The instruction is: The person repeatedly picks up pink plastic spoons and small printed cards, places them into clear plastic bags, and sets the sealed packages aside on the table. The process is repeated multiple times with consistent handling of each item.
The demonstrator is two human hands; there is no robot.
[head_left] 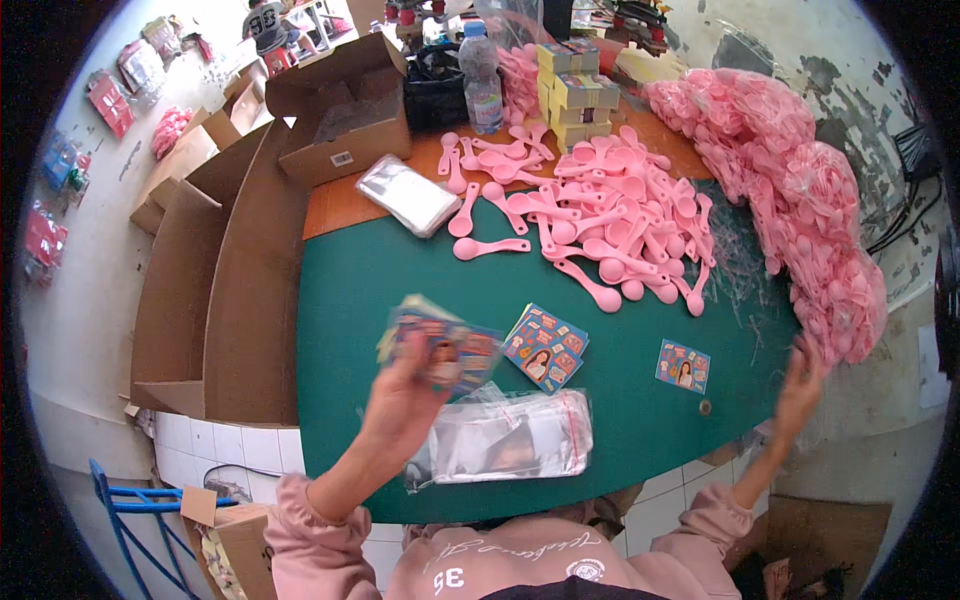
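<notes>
My left hand (392,405) is closed round a stack of printed blue cards (445,345), held above the green table top and slightly smeared by motion. Just right of it lies a small pile of similar cards (545,347). A single card (684,366) rests farther right, with a small round object (705,407) below it. Clear plastic sleeves (515,440) lie at the near edge. My right hand (798,385) is out at the table's right edge, fingers stretched and a little blurred, next to the hanging bagged pink spoons (835,290). I see nothing held in it.
Loose pink measuring spoons (620,210) are heaped at the far side. Behind them stand stacked card bundles (580,95) and a water bottle (482,80). A pack of clear sleeves (408,195) lies far left. Open cardboard boxes (235,280) border the left edge; a blue trolley (130,505) stands below.
</notes>
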